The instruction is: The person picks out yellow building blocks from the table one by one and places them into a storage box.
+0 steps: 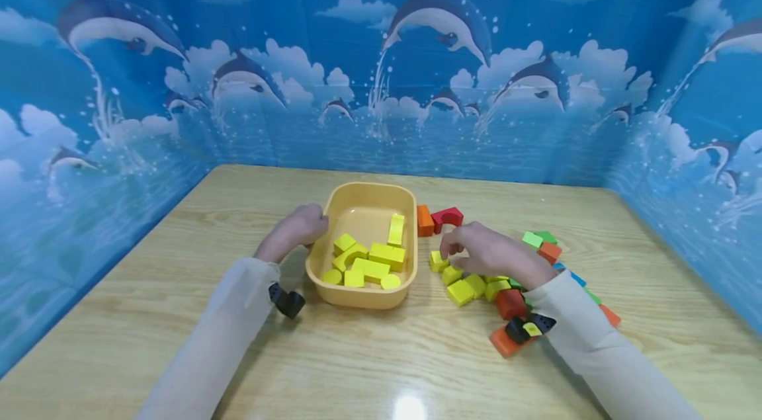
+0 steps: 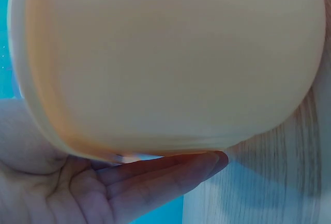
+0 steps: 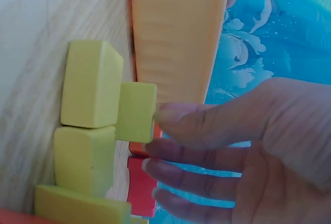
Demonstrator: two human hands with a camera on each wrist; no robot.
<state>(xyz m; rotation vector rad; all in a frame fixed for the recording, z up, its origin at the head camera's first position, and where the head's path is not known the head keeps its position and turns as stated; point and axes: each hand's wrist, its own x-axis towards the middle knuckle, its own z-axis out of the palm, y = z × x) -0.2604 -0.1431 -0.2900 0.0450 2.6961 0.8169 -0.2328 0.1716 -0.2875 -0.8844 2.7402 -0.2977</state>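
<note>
One orange block [image 1: 503, 344] lies nearest me, right of the tub [image 1: 360, 299] and partly hidden by my wrist camera [image 1: 519, 330]. Beyond it, also right of the tub, a loose yellow cluster [image 1: 460, 292] sits beside a dark red block [image 1: 511, 304] on the worktop [image 1: 333, 367]. My right grip [image 1: 485, 249] reaches over that cluster with fingers apart, clamped on nothing; its thumb tip appears to meet the edge of a small yellow block [image 3: 137, 111], just right of the tub. If I pinched only that edge, I think the block could tip or slip away, and its close neighbours could get nudged. It looks smooth, flat-faced and slightly round-cornered. My left grip [image 1: 300, 225] holds the tub's left side, fingers laid along the outer wall; a hard tug might slide the tub and jostle the yellow pieces [image 1: 387, 256] inside, an arch among them. At the tub's far right are an orange piece [image 1: 425, 221] and a red arch [image 1: 448, 216]; behind everything hangs a dolphin-printed curtain [image 1: 357, 142].
</note>
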